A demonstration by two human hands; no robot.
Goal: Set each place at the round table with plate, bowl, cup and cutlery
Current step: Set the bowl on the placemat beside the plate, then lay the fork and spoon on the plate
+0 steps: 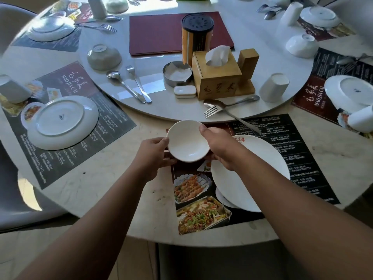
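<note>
Pale marble is spreading under everything here, the round table (113, 178) carrying a raised turntable (282, 63) at its centre, where a fork (211, 111) and spoon (212, 103) are lying within reach of the nearest seat. A dark printed placemat (302, 150) is marking that seat, and on it a white plate (246, 178) is sitting face up — unlike the neighbouring plate (60, 122) to the left, which is lying upside down, probably to keep it clean.

The person is holding a small white bowl (187, 141) open side up, just above the placemat's far left part, seemingly about to set it beside the plate. The left hand (155, 154) is cupping the bowl's left rim, fingers curled beneath it, thumb pressing on the edge. The right hand (218, 146) is gripping the right rim — thumb on top, fingers hidden underneath.
</note>
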